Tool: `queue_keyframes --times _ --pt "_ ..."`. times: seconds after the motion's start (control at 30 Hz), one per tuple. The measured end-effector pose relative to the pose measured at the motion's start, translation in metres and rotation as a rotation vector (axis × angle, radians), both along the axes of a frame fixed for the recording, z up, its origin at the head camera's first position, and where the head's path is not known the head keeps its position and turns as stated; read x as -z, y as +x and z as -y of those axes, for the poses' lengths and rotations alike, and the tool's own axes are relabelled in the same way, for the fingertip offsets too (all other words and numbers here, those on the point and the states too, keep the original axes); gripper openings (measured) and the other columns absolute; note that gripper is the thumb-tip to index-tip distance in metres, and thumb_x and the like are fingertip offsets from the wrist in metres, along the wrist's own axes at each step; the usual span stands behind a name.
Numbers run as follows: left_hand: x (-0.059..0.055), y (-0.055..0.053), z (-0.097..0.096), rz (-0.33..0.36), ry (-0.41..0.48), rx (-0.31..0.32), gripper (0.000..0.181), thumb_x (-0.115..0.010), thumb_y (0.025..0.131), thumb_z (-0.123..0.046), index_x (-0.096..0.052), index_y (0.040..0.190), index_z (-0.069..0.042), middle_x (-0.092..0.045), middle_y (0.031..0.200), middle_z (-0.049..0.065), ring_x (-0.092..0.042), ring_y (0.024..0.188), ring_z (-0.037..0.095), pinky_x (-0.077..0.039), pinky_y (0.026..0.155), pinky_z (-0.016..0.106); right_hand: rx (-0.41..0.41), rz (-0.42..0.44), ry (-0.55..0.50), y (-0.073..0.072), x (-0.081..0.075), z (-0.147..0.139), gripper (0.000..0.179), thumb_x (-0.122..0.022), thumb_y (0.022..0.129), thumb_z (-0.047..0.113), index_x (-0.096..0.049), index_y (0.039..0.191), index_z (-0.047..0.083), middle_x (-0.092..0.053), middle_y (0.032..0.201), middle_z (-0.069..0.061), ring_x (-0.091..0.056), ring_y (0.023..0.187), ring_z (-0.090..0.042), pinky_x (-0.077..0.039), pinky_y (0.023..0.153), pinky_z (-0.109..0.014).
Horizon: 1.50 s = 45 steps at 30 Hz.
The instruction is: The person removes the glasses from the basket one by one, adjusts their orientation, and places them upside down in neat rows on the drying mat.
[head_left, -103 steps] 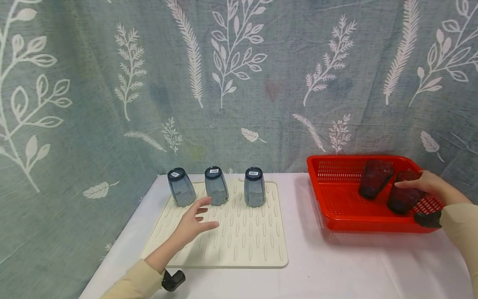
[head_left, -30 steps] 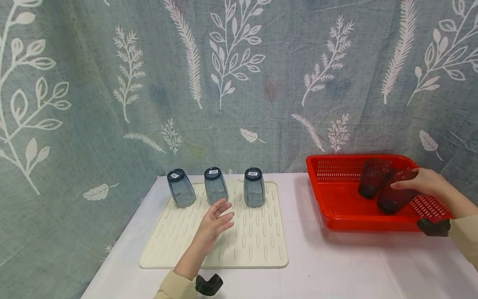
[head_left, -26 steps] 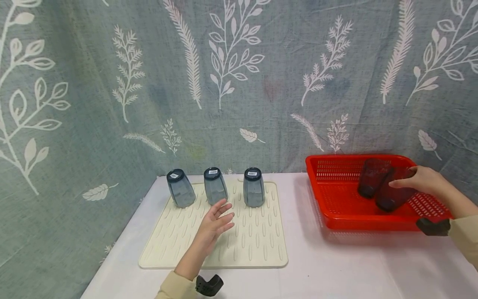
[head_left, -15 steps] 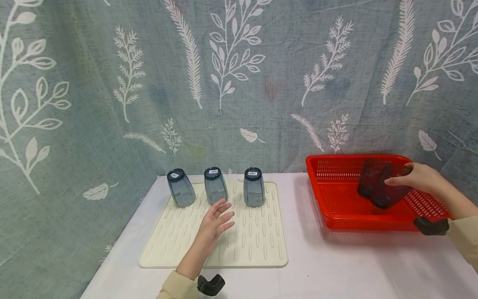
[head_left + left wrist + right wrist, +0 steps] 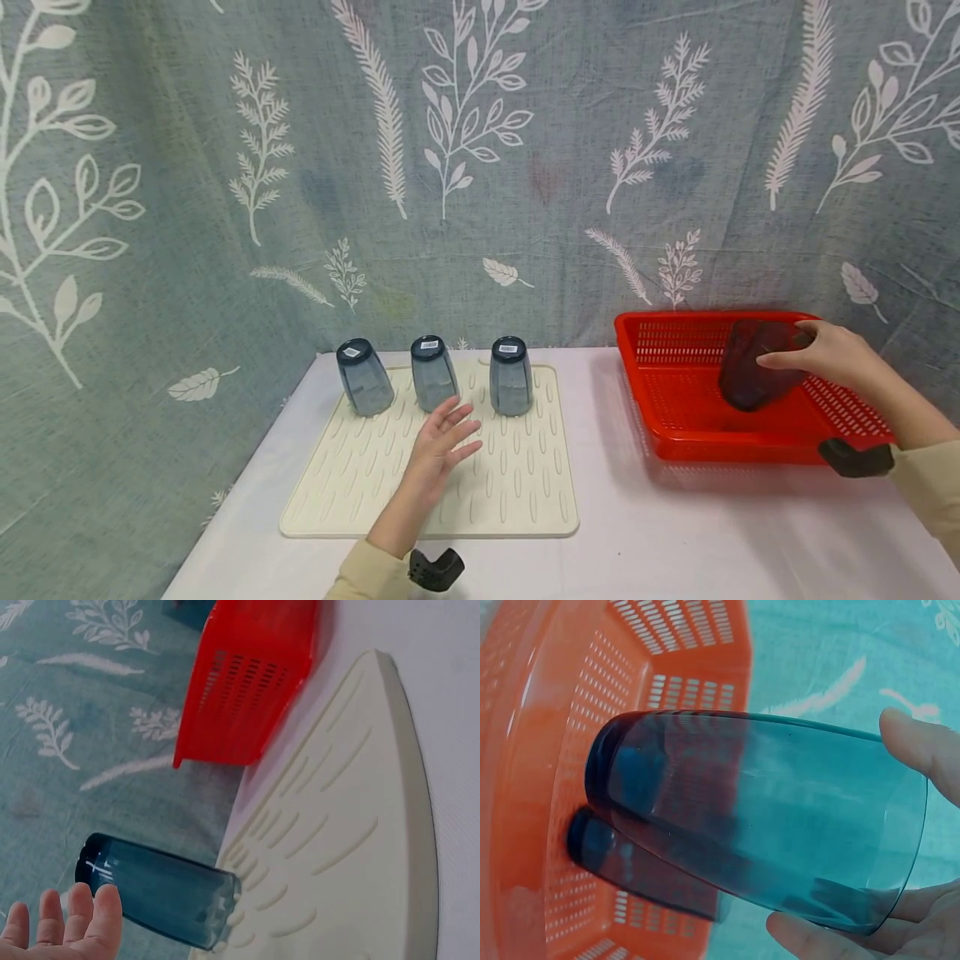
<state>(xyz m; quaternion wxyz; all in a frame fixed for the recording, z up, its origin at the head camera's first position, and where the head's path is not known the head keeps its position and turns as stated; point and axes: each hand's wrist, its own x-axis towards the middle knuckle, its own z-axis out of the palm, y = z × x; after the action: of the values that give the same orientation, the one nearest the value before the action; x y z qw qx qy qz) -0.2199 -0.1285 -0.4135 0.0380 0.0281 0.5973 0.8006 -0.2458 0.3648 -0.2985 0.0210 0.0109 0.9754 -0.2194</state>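
Right hand (image 5: 836,362) has its thumb and fingers clamped on a blue glass (image 5: 780,817) near the rim, and this glass is tilted, base lower, over the red basket (image 5: 735,451). Another glass (image 5: 649,870) is inside the basket. Left hand (image 5: 431,458) keeps its fingers apart, holding nothing, above a cream ribbed mat (image 5: 521,496). Three upside-down glasses (image 5: 511,385) stand along its far side. Basket and mat rest on a white table surface (image 5: 675,542); behind hangs a grey-green cloth (image 5: 555,100) with white leaf patterns.

L hand (image 5: 435,450) loose, R hand (image 5: 836,357) curled
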Motion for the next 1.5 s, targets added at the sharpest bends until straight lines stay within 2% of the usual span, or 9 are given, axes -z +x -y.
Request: queue_keyframes --times 0.43,0.67,0.87,1.1,1.3,1.5 --pt "-0.001 -0.002 -0.013 0.019 0.043 0.04 0.062 -0.055 0.087 -0.007 -0.025 0.141 -0.003 -0.034 0.139 0.022 -0.051 0.116 0.029 -0.044 0.095 0.044 -0.018 -0.049 -0.07 0.006 -0.005 0.02 0.098 -0.061 0.079 0.055 -0.022 0.134 -0.017 -0.039 0.122 -0.037 -0.04 0.106 -0.05 -0.037 0.085 -0.064" --pt "-0.001 -0.003 -0.017 0.027 0.062 0.049 0.06 -0.053 0.087 -0.006 -0.025 0.141 -0.003 -0.035 0.138 0.022 -0.054 0.112 0.024 -0.044 0.094 0.045 -0.034 -0.08 -0.104 0.007 -0.009 0.031 0.092 -0.062 0.079 0.052 -0.028 0.133 -0.014 -0.042 0.123 -0.034 -0.041 0.107 -0.046 -0.039 0.084 -0.061" --pt "0.0 -0.003 -0.021 0.019 0.068 0.066 0.06 -0.053 0.088 -0.006 -0.026 0.141 -0.003 -0.034 0.138 0.022 -0.051 0.116 0.029 -0.044 0.095 0.045 -0.046 -0.083 -0.133 0.009 -0.011 0.039 0.091 -0.062 0.08 0.051 -0.028 0.135 -0.012 -0.041 0.126 -0.033 -0.041 0.11 -0.045 -0.039 0.085 -0.061" --pt "0.001 -0.005 -0.024 0.026 0.081 0.084 0.061 -0.053 0.088 -0.006 -0.024 0.142 -0.003 -0.03 0.14 0.024 -0.054 0.11 0.022 -0.043 0.096 0.045 -0.039 -0.05 -0.13 0.01 -0.014 0.046 0.097 -0.06 0.08 0.054 -0.019 0.139 -0.011 -0.032 0.132 -0.036 -0.036 0.114 -0.049 -0.037 0.088 -0.064" --pt "0.002 -0.008 -0.028 0.021 0.09 0.106 0.061 -0.053 0.089 -0.007 -0.023 0.142 -0.003 -0.03 0.14 0.024 -0.052 0.113 0.026 -0.044 0.095 0.045 -0.047 -0.05 -0.169 0.011 -0.016 0.051 0.095 -0.061 0.081 0.05 -0.018 0.141 -0.01 -0.031 0.134 -0.035 -0.034 0.117 -0.048 -0.035 0.09 -0.063" --pt "0.002 -0.009 -0.032 0.005 0.098 0.129 0.06 -0.051 0.091 -0.008 -0.021 0.143 -0.002 -0.031 0.139 0.022 -0.05 0.116 0.028 -0.043 0.096 0.046 -0.043 -0.013 -0.224 0.013 -0.017 0.057 0.096 -0.06 0.082 0.05 -0.014 0.142 -0.009 -0.033 0.133 -0.034 -0.035 0.117 -0.047 -0.038 0.091 -0.061"
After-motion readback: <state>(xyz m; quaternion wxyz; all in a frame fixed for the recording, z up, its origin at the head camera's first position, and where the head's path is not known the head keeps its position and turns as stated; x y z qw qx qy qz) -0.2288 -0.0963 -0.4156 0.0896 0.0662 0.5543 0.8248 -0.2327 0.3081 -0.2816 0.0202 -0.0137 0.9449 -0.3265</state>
